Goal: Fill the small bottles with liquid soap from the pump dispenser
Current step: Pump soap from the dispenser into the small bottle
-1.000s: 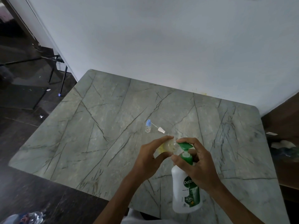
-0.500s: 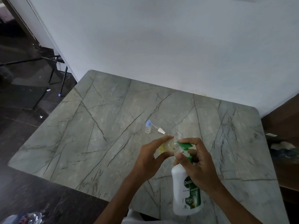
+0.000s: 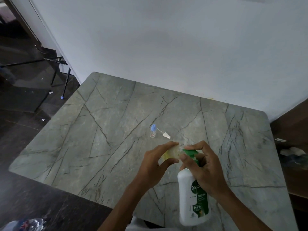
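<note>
Left hand: thumb and fingers curled round a small clear plastic bottle, clamped on it above the surface. The bottle lies nearly on its side, with its open mouth towards the pump spout. Yellowish liquid is visible in its lower part.

Right hand: closed round the neck of the white pump dispenser with green label. One finger lies across the top of the green pump head and the thumb sits just beside the spout. The spout tip meets the mouth of the held bottle. Whether the dispenser's base rests on the surface cannot be told.

Grey veined stone surface: a second small clear bottle with a blue cap stands upright beyond the hands, well apart from them. Just beside it lies a white spray nozzle with a thin tube, the tube end pointing towards the blue cap.

Surroundings: a plain white wall runs behind the surface. A dark floor lies to the left, with black stand legs on it. A crumpled clear plastic bottle lies at the lower left corner
</note>
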Motion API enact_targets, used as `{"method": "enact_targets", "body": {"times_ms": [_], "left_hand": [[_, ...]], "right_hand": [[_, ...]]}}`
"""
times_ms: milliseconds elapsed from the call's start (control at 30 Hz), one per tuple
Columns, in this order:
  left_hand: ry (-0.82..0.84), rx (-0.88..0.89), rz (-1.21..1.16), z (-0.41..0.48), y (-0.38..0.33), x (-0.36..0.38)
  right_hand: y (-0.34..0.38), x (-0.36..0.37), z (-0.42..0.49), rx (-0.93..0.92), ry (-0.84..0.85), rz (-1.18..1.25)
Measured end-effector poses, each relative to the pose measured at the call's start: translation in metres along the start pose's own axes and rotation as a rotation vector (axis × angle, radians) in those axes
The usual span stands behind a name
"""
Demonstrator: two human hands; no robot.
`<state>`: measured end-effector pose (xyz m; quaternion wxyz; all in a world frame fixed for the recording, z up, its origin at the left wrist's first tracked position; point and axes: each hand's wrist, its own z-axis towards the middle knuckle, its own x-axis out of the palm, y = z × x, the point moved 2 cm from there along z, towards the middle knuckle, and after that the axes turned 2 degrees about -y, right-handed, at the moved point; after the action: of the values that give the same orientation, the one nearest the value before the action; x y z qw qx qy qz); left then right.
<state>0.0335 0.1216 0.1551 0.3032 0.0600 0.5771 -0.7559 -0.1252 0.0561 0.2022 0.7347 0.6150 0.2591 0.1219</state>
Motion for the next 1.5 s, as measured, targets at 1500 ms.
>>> {"method": "enact_targets", "body": {"times_ms": [1500], "left_hand": [[0.005, 0.03, 0.014, -0.003, -0.002, -0.004]], "right_hand": [[0.006, -0.004, -0.004, 0.07, 0.024, -0.005]]}}
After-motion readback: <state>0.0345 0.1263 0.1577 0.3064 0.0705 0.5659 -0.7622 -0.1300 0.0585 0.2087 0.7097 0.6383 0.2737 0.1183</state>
